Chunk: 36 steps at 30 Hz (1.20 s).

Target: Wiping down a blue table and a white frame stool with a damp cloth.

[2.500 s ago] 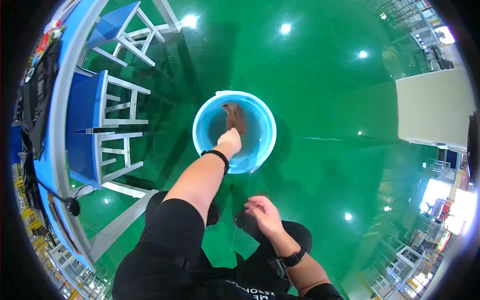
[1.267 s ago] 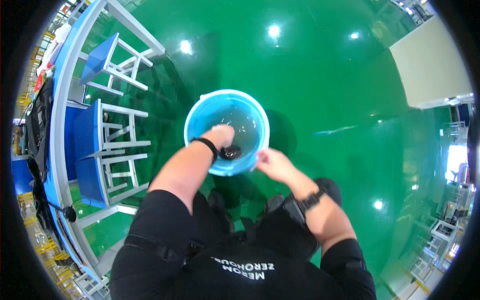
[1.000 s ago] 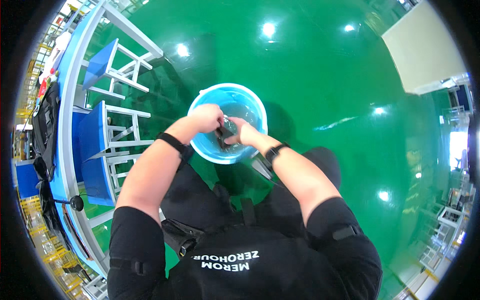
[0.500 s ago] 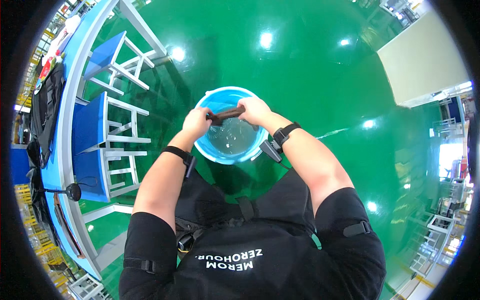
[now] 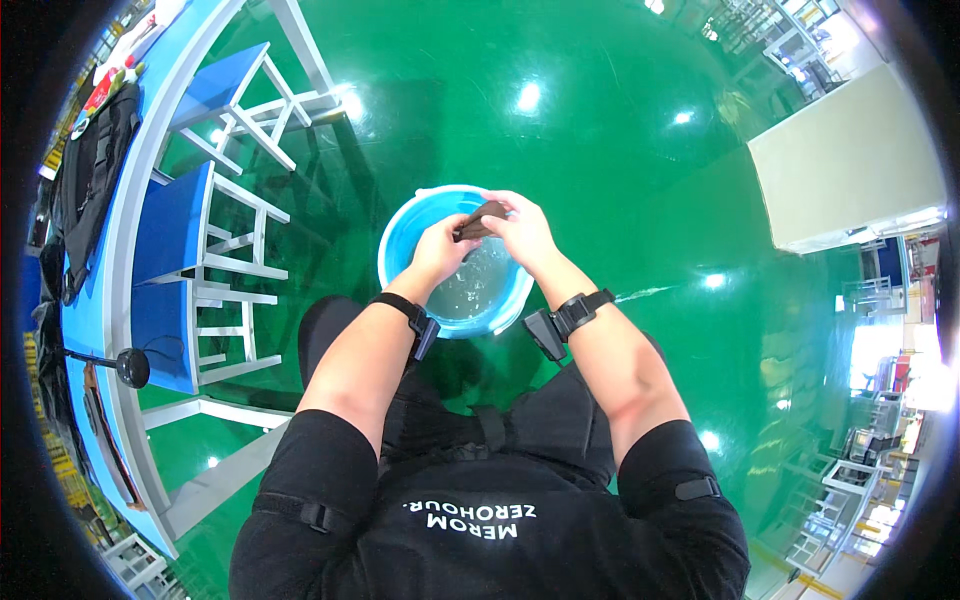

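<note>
My left hand (image 5: 438,250) grips one end of a bunched brown cloth (image 5: 480,224), and my right hand (image 5: 523,232) has its fingers closed around the other end. The cloth is between my hands, over the far part of a light-blue bucket (image 5: 385,258). Cloudy water (image 5: 472,288) with bright glints is in the bucket. Black straps (image 5: 575,313) circle my wrists. The bucket stands on a glossy green floor (image 5: 610,190); to my left are blue-topped stools (image 5: 172,222) beside a table (image 5: 88,325), and to my right a cream box (image 5: 845,170).
</note>
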Motion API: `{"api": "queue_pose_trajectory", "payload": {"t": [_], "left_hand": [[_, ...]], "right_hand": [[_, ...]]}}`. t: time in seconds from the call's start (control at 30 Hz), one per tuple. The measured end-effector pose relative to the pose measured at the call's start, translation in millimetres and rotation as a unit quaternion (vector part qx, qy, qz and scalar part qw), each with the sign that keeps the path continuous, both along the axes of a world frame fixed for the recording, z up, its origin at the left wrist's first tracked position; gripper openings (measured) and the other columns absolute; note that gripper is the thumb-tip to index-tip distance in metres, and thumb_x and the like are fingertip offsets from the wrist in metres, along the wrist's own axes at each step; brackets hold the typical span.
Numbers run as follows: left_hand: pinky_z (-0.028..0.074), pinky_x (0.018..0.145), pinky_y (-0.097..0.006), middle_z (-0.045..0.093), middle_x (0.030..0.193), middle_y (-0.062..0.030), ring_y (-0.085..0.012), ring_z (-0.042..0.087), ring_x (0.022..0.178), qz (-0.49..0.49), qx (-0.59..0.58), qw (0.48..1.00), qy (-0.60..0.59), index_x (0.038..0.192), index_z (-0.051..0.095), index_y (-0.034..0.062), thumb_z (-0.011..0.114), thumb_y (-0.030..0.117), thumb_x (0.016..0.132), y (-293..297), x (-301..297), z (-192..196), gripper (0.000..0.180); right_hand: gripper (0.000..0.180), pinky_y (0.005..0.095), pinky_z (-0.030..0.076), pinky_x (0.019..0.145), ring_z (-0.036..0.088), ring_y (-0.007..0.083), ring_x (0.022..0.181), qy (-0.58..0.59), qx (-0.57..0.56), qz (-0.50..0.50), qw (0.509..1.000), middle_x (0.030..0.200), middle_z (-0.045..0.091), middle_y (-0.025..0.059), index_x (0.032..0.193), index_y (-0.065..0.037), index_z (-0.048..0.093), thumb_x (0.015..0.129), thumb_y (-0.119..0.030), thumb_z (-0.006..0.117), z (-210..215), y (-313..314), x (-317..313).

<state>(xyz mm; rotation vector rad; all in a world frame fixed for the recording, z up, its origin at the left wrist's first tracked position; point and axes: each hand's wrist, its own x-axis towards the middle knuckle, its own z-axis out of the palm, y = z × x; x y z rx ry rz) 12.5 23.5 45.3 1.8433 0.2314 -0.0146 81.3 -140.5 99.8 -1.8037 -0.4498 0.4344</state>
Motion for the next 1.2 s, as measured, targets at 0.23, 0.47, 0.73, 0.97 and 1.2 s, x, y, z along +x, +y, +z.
{"api": "queue_pose_trajectory", "payload": {"t": [0.23,0.47,0.73,0.97,1.2], "left_hand": [[0.055,0.085,-0.033,0.076,0.101,-0.0091,-0.0174,0.070,0.092,-0.033,-0.043,0.998,0.006,0.109,0.073,0.0005,0.073,0.001,0.079,9.8,15.9,15.6,0.030],[0.054,0.088,-0.033,0.072,0.104,-0.0086,-0.0187,0.067,0.097,-0.003,-0.073,0.997,0.017,0.108,0.070,-0.0009,0.069,-0.002,0.079,6.1,13.0,30.5,0.029],[0.050,0.077,-0.032,0.061,0.099,-0.0061,-0.0164,0.057,0.092,0.000,-0.121,0.988,0.100,0.107,0.057,0.0044,0.061,0.001,0.088,-10.1,18.6,17.5,0.020],[0.044,0.110,-0.046,0.055,0.148,-0.0135,-0.0310,0.054,0.135,-0.329,0.455,0.805,-0.190,0.140,0.057,0.0042,0.058,0.001,0.083,26.0,4.5,107.2,0.057],[0.046,0.109,-0.042,0.064,0.133,-0.0102,-0.0244,0.062,0.123,-0.350,0.540,0.647,-0.408,0.140,0.056,0.0059,0.054,0.018,0.091,67.5,16.5,71.5,0.051]], "right_hand": [[0.035,0.0333,0.058,0.087,0.063,0.0208,0.108,0.283,0.166,-0.145,0.934,0.119,0.062,0.0125,0.129,-0.001,0.060,0.095,0.000,0.062,-67.2,-30.8,-25.0],[0.052,0.0328,0.051,0.082,0.060,0.0173,0.098,0.183,0.063,-0.058,0.979,0.114,0.063,0.0081,0.135,-0.005,0.055,0.084,0.001,0.061,-54.4,2.3,-37.3],[0.051,0.0355,0.057,0.086,0.067,0.0166,0.102,0.440,0.327,0.009,0.836,0.116,0.066,0.0000,0.129,-0.016,0.058,0.086,-0.026,0.084,-79.0,-1.8,-24.3],[0.013,0.0235,0.040,0.049,0.052,0.0078,0.055,0.482,0.127,0.133,0.857,0.072,0.056,-0.0026,0.101,-0.011,0.063,0.090,-0.006,0.068,-51.2,-10.7,-2.5],[0.024,0.0233,0.026,0.042,0.040,0.0081,0.046,0.520,0.055,0.256,0.813,0.057,0.045,-0.0033,0.073,-0.014,0.057,0.086,-0.008,0.076,-13.6,29.8,5.5]]}}
